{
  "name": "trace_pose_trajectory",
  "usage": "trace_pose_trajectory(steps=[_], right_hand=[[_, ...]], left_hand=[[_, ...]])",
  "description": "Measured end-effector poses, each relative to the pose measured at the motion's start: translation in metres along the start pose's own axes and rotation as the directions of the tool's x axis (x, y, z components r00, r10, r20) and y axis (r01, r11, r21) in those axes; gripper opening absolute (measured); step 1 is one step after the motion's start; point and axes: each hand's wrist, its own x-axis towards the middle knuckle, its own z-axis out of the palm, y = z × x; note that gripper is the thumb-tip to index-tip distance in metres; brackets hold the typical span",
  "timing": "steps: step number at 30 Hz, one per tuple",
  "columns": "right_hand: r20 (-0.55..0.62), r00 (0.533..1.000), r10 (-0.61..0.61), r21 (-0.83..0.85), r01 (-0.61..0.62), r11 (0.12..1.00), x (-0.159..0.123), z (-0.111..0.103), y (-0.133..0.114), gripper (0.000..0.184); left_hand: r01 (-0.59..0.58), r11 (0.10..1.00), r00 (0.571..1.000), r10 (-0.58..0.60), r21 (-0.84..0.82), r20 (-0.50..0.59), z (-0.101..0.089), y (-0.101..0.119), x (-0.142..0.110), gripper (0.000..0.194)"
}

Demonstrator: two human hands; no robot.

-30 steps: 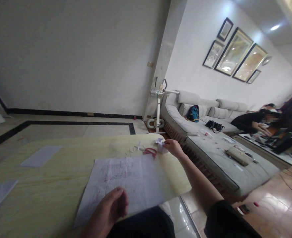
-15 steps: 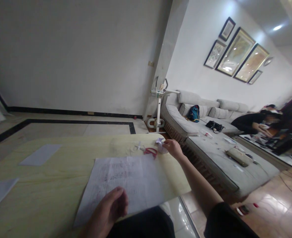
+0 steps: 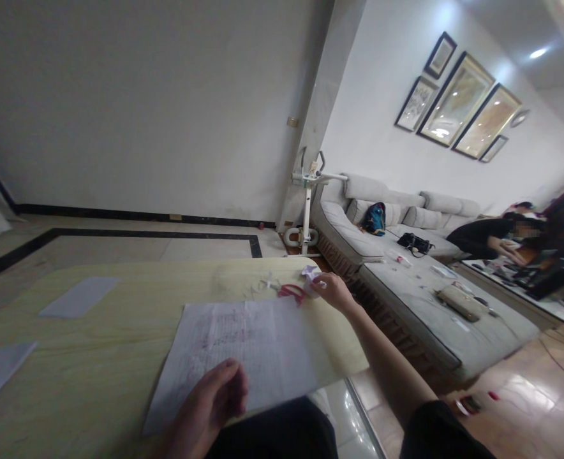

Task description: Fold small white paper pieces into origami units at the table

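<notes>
A sheet of paper covered in faint print (image 3: 258,338) lies on the pale yellow table (image 3: 143,293), with visible fold creases. Over its near edge, my left hand (image 3: 217,395) hovers with loosely curled fingers, thumb apart, and nothing in it. My right hand (image 3: 332,290) reaches to the table's far right corner. Its fingers pinch a crumpled piece of white paper (image 3: 313,287), partly hidden by the hand. Just left of that paper are red-handled scissors (image 3: 290,292), their blades pointing left among small white scraps.
A folded white paper (image 3: 80,297) lies at the table's far left, and another white paper (image 3: 2,370) at the left edge. Right of the table stands a grey sofa (image 3: 406,306) with bags on it. A person (image 3: 492,236) bends over a low table farther back.
My right hand has shifted slightly left at the crumpled paper, which its fingers still pinch. My left hand and the printed sheet stay in place.
</notes>
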Motion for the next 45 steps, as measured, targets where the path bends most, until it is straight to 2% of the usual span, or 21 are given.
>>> trace_pose_trajectory(steps=[8,12,17,21,29,34,39,45], right_hand=[[-0.027,0.994,-0.11,-0.036,0.109,0.993,-0.012,0.009,-0.008,0.016],[-0.057,0.987,-0.147,-0.073,0.143,0.987,-0.014,0.016,-0.007,0.01],[-0.09,0.979,-0.181,-0.103,0.172,0.98,-0.019,0.024,-0.006,0.014],[-0.107,0.972,-0.207,-0.117,0.195,0.974,-0.025,0.029,-0.004,0.007],[-0.163,0.964,-0.211,-0.151,0.187,0.971,-0.032,0.037,-0.003,0.003],[-0.179,0.959,-0.221,-0.169,0.191,0.967,-0.039,0.036,-0.006,0.009],[-0.233,0.958,-0.168,-0.187,0.125,0.974,-0.045,0.042,-0.005,0.001],[-0.279,0.951,-0.136,-0.193,0.084,0.978,-0.039,0.049,0.005,0.013]], left_hand=[[-0.012,1.0,0.999,0.012,0.001,0.05,-0.001,-0.001,0.001,0.021],[-0.009,1.0,0.999,0.01,-0.017,0.04,-0.001,-0.001,0.003,0.024],[-0.035,0.999,0.995,0.034,0.011,0.096,-0.003,-0.002,0.003,0.027],[-0.022,1.0,0.997,0.022,-0.004,0.075,-0.005,-0.003,0.004,0.027],[-0.023,1.0,0.997,0.024,-0.019,0.072,-0.005,-0.003,0.004,0.031],[-0.014,1.0,0.999,0.015,-0.018,0.051,-0.007,-0.004,0.004,0.03],[-0.018,1.0,0.997,0.018,-0.005,0.079,-0.004,-0.003,0.004,0.031],[-0.031,0.999,0.996,0.03,0.009,0.081,-0.006,-0.002,0.004,0.03]])
